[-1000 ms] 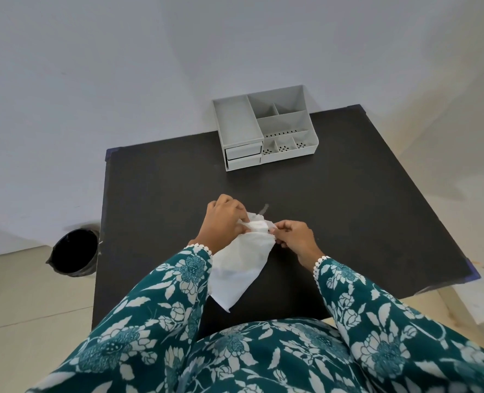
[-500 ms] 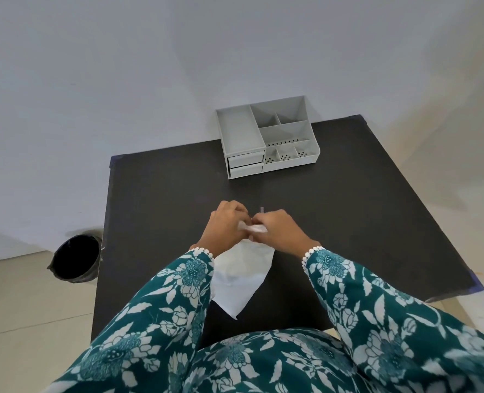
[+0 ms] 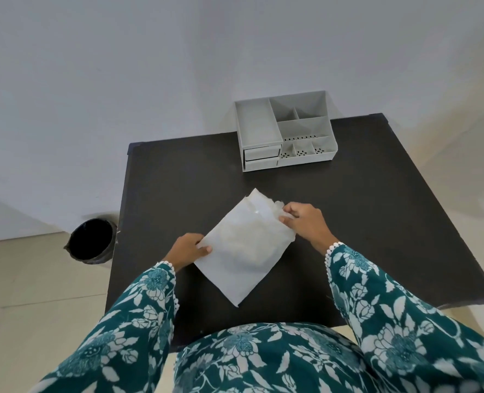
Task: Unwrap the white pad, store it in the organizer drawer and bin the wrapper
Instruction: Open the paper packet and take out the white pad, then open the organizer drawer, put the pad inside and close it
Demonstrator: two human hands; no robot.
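Wrapped white pad (image 3: pixel 243 245) lies flat mid-table, long axis diagonal, open torn end up-right. My right hand (image 3: pixel 306 225) pinches that torn edge; left hand (image 3: pixel 188 248) pinches the lower-left edge. Thin papery wrapper, soft. Grey plastic organizer (image 3: pixel 284 131) beyond, black bin (image 3: pixel 91 241) left of the table.

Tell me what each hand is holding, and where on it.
Both hold the white wrapper, pad seemingly still inside. The left hand pinches its left corner; the right hand grips the torn upper-right edge, above the dark table.
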